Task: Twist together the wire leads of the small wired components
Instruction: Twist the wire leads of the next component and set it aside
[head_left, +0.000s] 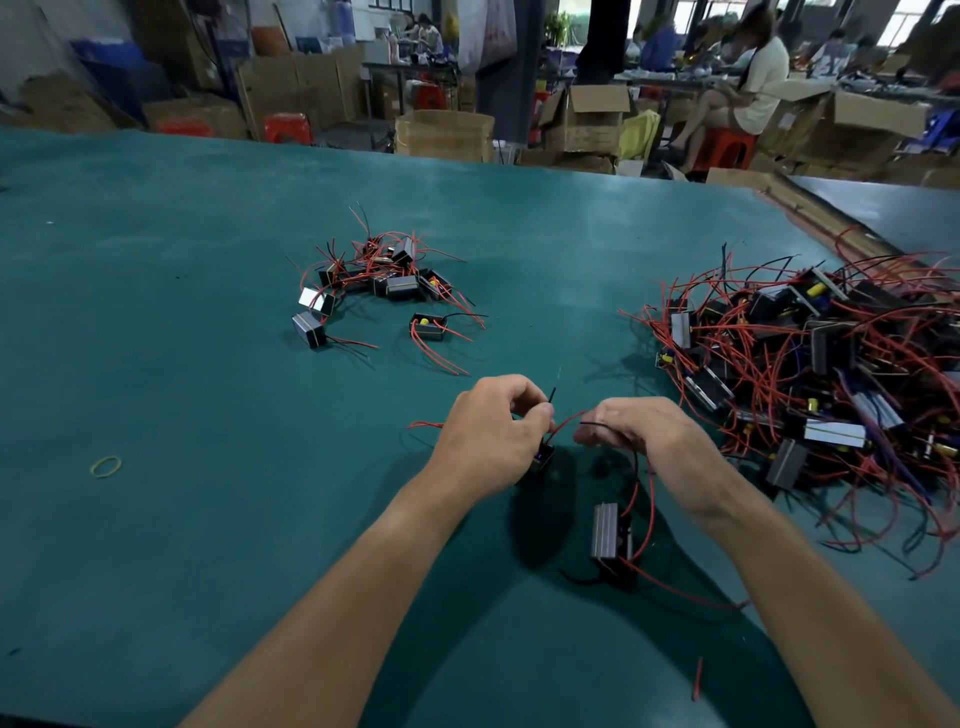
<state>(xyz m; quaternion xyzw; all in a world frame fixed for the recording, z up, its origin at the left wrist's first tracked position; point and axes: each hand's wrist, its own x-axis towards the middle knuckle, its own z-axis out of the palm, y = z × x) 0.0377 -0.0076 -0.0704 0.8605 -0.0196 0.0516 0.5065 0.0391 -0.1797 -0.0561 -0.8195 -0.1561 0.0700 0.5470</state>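
My left hand (493, 431) is closed around a small black component (543, 457), pinching its red and black leads near the thumb; a black lead tip sticks up above the fingers. My right hand (639, 431) pinches the wire leads (597, 425) of a second component, a grey finned block (607, 530), which hangs below on red and black wires just above the green table (208, 364). A red lead arcs between the two hands, which are close together.
A large tangled heap of components (810, 374) with red wires fills the right side. A smaller pile (384, 280) lies farther back in the centre. A yellow rubber band (106, 466) lies at left, a red wire scrap (697, 678) near the front. Cardboard boxes and seated people are beyond the table.
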